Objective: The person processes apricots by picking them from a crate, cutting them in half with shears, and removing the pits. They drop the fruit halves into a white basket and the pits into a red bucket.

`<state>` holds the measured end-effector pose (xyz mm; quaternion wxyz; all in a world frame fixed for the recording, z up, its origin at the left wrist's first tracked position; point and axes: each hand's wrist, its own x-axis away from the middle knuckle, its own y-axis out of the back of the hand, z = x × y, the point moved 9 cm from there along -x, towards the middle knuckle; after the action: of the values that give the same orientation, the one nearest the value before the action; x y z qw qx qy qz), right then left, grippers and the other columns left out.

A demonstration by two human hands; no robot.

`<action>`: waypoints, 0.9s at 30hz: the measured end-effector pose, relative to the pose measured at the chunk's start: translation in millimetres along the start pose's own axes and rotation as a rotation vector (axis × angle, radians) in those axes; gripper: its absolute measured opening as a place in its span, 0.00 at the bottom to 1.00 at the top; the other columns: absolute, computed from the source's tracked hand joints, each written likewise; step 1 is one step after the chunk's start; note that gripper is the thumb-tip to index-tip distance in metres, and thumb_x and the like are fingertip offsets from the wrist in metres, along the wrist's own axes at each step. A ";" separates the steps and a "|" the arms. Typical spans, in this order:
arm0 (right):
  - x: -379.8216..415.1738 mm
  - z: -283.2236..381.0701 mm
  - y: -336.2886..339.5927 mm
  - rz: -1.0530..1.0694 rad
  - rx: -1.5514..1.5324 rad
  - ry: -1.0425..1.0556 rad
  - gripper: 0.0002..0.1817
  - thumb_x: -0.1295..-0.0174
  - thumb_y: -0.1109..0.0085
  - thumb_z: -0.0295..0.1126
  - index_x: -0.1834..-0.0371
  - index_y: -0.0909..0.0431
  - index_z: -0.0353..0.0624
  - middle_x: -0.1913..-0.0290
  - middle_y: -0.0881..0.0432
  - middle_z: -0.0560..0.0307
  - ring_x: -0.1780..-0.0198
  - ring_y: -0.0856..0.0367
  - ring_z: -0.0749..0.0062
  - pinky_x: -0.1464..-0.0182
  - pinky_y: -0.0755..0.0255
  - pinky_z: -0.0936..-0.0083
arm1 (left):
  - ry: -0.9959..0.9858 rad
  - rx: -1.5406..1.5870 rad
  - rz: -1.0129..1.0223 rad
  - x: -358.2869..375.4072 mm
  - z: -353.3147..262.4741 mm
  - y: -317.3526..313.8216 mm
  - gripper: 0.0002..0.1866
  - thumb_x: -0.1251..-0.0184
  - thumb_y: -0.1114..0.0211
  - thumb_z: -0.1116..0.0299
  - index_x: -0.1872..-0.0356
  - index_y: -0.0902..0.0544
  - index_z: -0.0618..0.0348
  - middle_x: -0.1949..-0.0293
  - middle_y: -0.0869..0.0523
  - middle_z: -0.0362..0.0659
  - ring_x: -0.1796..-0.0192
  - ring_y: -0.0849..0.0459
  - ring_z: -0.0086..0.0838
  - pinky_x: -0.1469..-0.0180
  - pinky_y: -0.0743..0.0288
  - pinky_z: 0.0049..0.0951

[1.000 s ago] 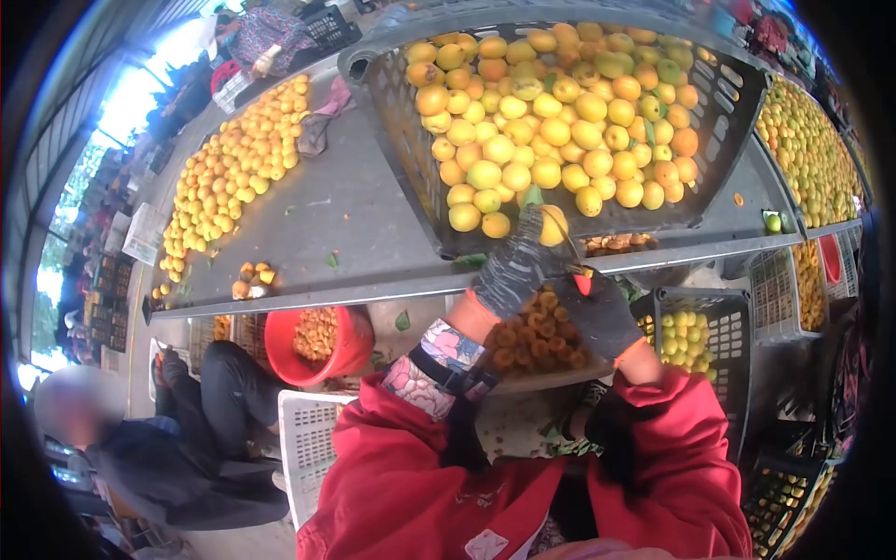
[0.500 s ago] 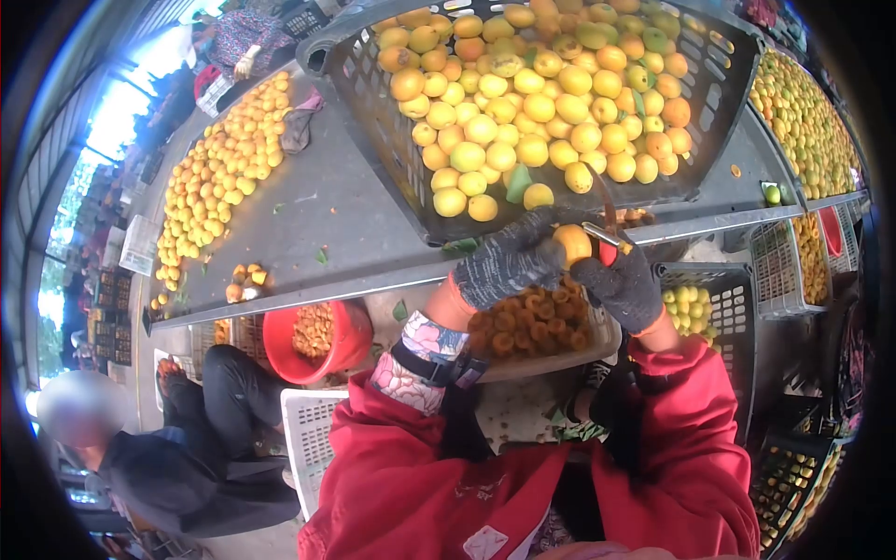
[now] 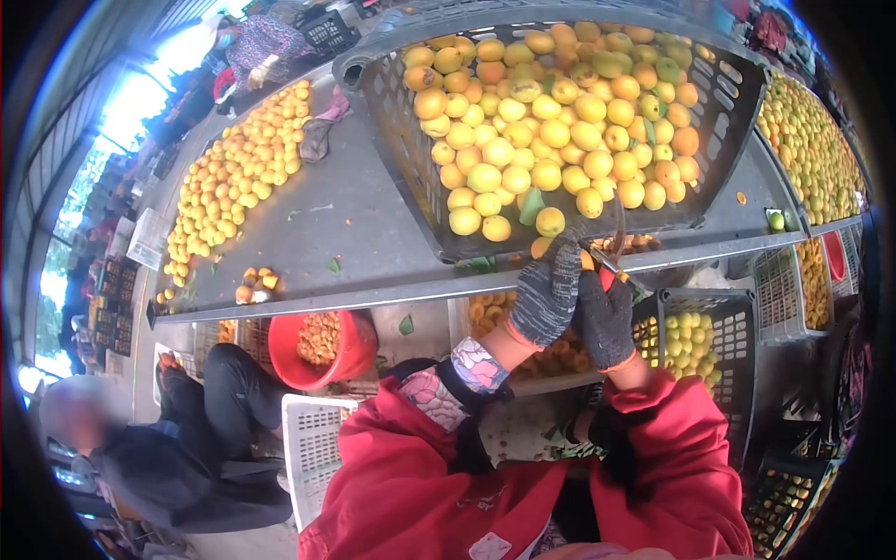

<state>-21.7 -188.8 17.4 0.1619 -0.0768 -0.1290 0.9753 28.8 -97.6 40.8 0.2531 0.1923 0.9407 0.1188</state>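
Note:
My left hand [image 3: 551, 291], in a dark grey glove, is closed around an orange-yellow fruit [image 3: 541, 246] that shows only in part above its fingers. Close beside it, my gloved right hand [image 3: 607, 317] is wrapped round a small knife [image 3: 609, 266] with a red and metal handle and a curved blade. Both hands are over the table's front edge, just below a black crate [image 3: 397, 154] of yellow fruit. Beneath them sits a pale tub [image 3: 551, 385] of halved fruit, partly hidden by the hands.
A red bucket [image 3: 359, 350] of fruit pieces stands below the metal table [image 3: 355, 219]. Loose fruit [image 3: 238, 168] lies at the left. A crate [image 3: 742, 364] of yellow-green fruit is at the right. A co-worker [image 3: 187, 467] sits at the lower left, near a white basket [image 3: 313, 443].
My left hand has moved right and turned more upright, closer to my right hand. The fruit in it is now more hidden. The view has shifted slightly.

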 end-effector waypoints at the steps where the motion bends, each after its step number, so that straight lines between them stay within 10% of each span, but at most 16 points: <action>1: 0.4 0.5 0.0 -0.016 -0.015 -0.034 0.15 0.27 0.47 0.31 0.42 0.24 0.35 0.60 0.19 0.63 0.61 0.25 0.86 0.61 0.29 0.83 | 0.004 0.000 -0.015 -1.7 -1.3 -0.6 0.20 0.19 0.57 0.63 0.36 0.26 0.62 0.45 0.18 0.56 0.43 0.18 0.46 0.40 0.26 0.38; 8: -5.4 30.9 -2.2 0.019 0.518 0.406 0.19 0.26 0.47 0.39 0.38 0.27 0.41 0.63 0.19 0.66 0.68 0.23 0.85 0.68 0.31 0.85 | 0.001 -0.020 -0.105 -3.2 0.2 -3.3 0.22 0.19 0.57 0.58 0.40 0.23 0.62 0.46 0.16 0.54 0.44 0.17 0.45 0.41 0.26 0.38; 12: 4.2 -6.2 -2.1 -0.030 -0.321 -0.400 0.17 0.26 0.46 0.40 0.38 0.27 0.48 0.66 0.20 0.67 0.73 0.24 0.86 0.75 0.35 0.88 | -0.001 -0.019 -0.100 -6.1 -2.1 -3.0 0.23 0.20 0.55 0.56 0.40 0.22 0.62 0.46 0.16 0.54 0.44 0.17 0.45 0.41 0.25 0.37; 15: 5.2 -18.2 1.5 0.063 -0.377 -0.479 0.17 0.26 0.46 0.42 0.39 0.26 0.50 0.66 0.20 0.67 0.73 0.24 0.87 0.76 0.34 0.89 | 0.039 0.001 -0.103 -6.0 -2.0 -3.5 0.23 0.20 0.54 0.55 0.40 0.22 0.62 0.47 0.15 0.54 0.45 0.16 0.43 0.41 0.25 0.37; 19: -12.9 6.0 15.5 0.028 0.042 -0.172 0.16 0.28 0.43 0.37 0.44 0.24 0.39 0.69 0.20 0.66 0.70 0.24 0.86 0.69 0.30 0.84 | -0.004 0.231 -0.053 -15.0 3.4 -5.7 0.21 0.18 0.55 0.59 0.37 0.25 0.62 0.46 0.17 0.49 0.44 0.18 0.32 0.41 0.25 0.33; 22: -12.4 34.5 4.5 0.098 0.326 0.165 0.15 0.29 0.42 0.33 0.45 0.23 0.35 0.68 0.19 0.64 0.66 0.24 0.84 0.63 0.28 0.81 | -0.030 0.101 0.127 -10.4 20.1 -6.2 0.20 0.27 0.47 0.71 0.36 0.28 0.64 0.45 0.19 0.53 0.42 0.20 0.42 0.40 0.25 0.37; 27: -4.8 16.5 -1.4 0.122 0.291 0.007 0.16 0.30 0.42 0.30 0.43 0.24 0.36 0.64 0.18 0.61 0.62 0.23 0.81 0.60 0.27 0.79 | -0.137 -0.034 -0.047 -2.4 -0.2 6.4 0.16 0.22 0.50 0.67 0.42 0.26 0.66 0.51 0.17 0.57 0.50 0.17 0.50 0.48 0.24 0.43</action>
<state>-19.9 -192.8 34.0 0.1125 -0.0635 0.0191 0.9914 32.5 -92.9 44.0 0.3228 0.1735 0.9232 0.1155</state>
